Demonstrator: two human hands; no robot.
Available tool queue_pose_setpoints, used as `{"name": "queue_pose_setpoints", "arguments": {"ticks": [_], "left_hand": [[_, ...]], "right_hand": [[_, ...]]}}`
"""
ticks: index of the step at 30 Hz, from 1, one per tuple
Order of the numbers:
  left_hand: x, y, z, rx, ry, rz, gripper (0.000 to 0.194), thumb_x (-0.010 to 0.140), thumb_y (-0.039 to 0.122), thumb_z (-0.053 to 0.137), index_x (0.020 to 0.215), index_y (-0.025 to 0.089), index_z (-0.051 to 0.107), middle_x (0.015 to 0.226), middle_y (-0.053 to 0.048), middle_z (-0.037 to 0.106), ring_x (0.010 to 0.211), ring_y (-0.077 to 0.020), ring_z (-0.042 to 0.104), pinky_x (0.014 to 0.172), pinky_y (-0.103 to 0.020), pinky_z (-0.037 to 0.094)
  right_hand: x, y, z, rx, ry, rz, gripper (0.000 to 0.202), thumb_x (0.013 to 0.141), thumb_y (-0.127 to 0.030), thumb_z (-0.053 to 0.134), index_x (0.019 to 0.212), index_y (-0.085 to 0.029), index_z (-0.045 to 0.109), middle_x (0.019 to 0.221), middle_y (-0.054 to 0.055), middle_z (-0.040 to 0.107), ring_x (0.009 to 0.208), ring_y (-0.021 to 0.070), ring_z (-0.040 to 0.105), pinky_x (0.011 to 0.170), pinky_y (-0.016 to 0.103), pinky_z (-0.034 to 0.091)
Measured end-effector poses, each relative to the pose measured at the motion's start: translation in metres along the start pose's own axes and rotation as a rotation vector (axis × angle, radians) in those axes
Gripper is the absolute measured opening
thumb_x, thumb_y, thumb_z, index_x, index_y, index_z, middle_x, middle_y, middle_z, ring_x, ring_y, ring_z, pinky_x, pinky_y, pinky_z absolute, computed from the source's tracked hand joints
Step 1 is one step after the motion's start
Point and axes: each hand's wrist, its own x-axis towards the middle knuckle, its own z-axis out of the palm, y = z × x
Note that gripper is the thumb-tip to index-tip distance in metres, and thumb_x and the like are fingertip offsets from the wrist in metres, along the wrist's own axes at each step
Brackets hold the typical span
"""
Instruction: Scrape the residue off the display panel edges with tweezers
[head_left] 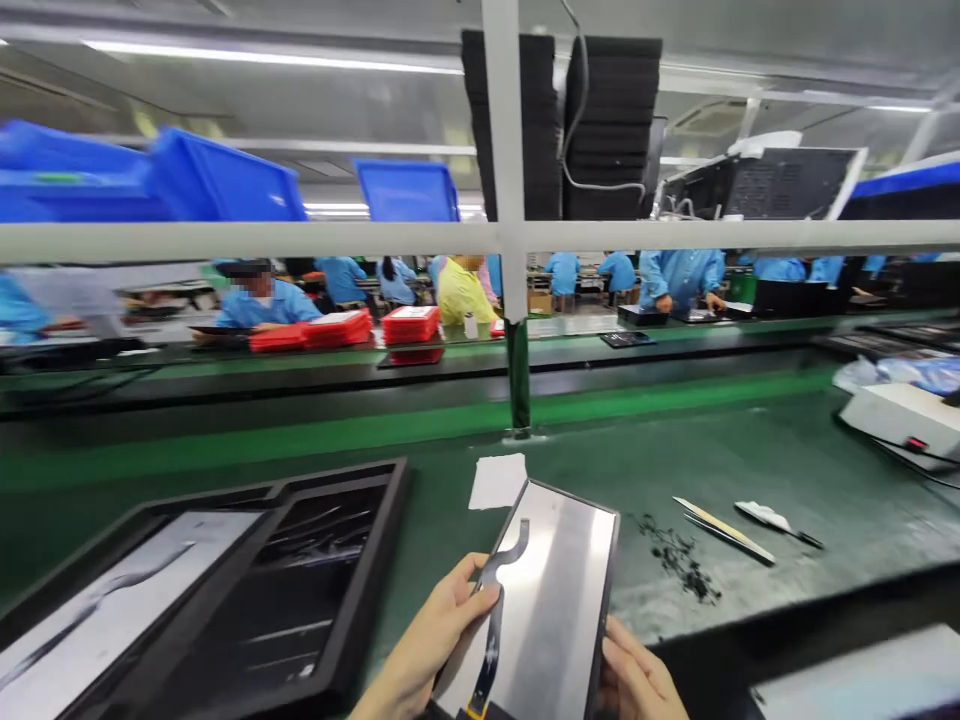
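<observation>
A flat display panel [559, 590] with a silvery back is tilted up between my two hands. My left hand [442, 635] grips its left edge, the thumb pressed on the dark flex cable [491, 640] that runs along the back. On the right edge, the fingers of my right hand [637, 670] are curled around the side and partly hidden behind it. To the left lies a black foam tray [379, 540] with a similar silver-backed panel [180, 560] in one compartment. A white paper piece [496, 482] lies on the green bench just beyond the held panel.
Right of the panel are black scraps [682, 560], tweezers [727, 530] and a white-and-black tool [776, 520]. A white box [904, 425] with cables sits at far right. Another silver panel [870, 680] lies lower right. A metal post [514, 330] and shelf rail [262, 240] stand ahead; people work beyond.
</observation>
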Motion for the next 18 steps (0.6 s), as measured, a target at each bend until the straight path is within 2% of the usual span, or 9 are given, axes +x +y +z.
{"name": "queue_pose_setpoints", "arguments": {"ticks": [3,6,9,12,14,17,18], "left_hand": [[0.005,0.003,0.01,0.03,0.008,-0.058,0.048,0.065,0.051,0.087,0.095,0.022,0.062,0.074,0.0,0.07,0.072,-0.0228,0.073,0.07,-0.03,0.054],[0.004,0.005,0.017,0.069,0.039,-0.082,0.051,0.061,0.056,0.086,0.094,0.024,0.064,0.076,-0.001,0.07,0.076,-0.0254,0.073,0.073,-0.034,0.056],[0.002,0.003,0.018,0.081,0.05,-0.102,0.054,0.061,0.058,0.085,0.098,0.024,0.065,0.074,-0.002,0.07,0.072,-0.0261,0.072,0.072,-0.035,0.056],[0.006,0.004,0.012,0.167,0.05,-0.099,0.053,0.066,0.061,0.081,0.1,0.023,0.065,0.074,-0.002,0.071,0.07,-0.0243,0.071,0.068,-0.033,0.054],[0.014,0.009,0.005,0.33,0.06,-0.059,0.055,0.066,0.065,0.077,0.098,0.022,0.067,0.076,-0.003,0.071,0.071,-0.0234,0.068,0.065,-0.03,0.052],[0.034,0.017,-0.006,0.611,0.083,0.008,0.055,0.063,0.064,0.074,0.093,0.018,0.071,0.069,-0.001,0.066,0.066,-0.0214,0.062,0.059,-0.027,0.045],[0.04,0.019,-0.009,0.643,0.099,0.017,0.055,0.06,0.062,0.076,0.09,0.017,0.073,0.064,0.0,0.063,0.062,-0.0202,0.059,0.057,-0.027,0.043]], "right_hand": [[-0.01,-0.002,-0.004,0.041,0.038,-0.037,0.057,0.064,-0.05,0.09,0.107,-0.015,0.078,0.081,0.009,0.077,0.068,0.0195,0.068,0.057,0.027,0.053],[-0.014,-0.006,-0.003,0.039,0.044,-0.049,0.058,0.064,-0.052,0.089,0.108,-0.015,0.077,0.083,0.009,0.077,0.067,0.0181,0.068,0.056,0.025,0.052],[-0.014,-0.006,-0.003,0.0,0.024,-0.017,0.061,0.065,-0.056,0.087,0.109,-0.015,0.075,0.076,0.007,0.075,0.063,0.0166,0.068,0.053,0.023,0.053],[-0.012,0.004,-0.002,-0.058,-0.019,0.045,0.058,0.065,-0.06,0.086,0.1,-0.015,0.073,0.068,0.003,0.072,0.054,0.013,0.065,0.048,0.02,0.051],[-0.01,0.016,-0.001,-0.077,-0.03,0.091,0.058,0.062,-0.062,0.087,0.091,-0.014,0.071,0.067,0.001,0.071,0.052,0.0112,0.064,0.046,0.019,0.051],[-0.007,0.033,0.004,-0.042,-0.006,0.136,0.065,0.057,-0.064,0.088,0.092,-0.013,0.069,0.07,0.003,0.071,0.053,0.0108,0.065,0.047,0.019,0.051],[-0.006,0.035,0.005,-0.037,0.004,0.138,0.066,0.056,-0.065,0.088,0.09,-0.012,0.069,0.069,0.003,0.07,0.053,0.0109,0.064,0.047,0.019,0.052]]}}
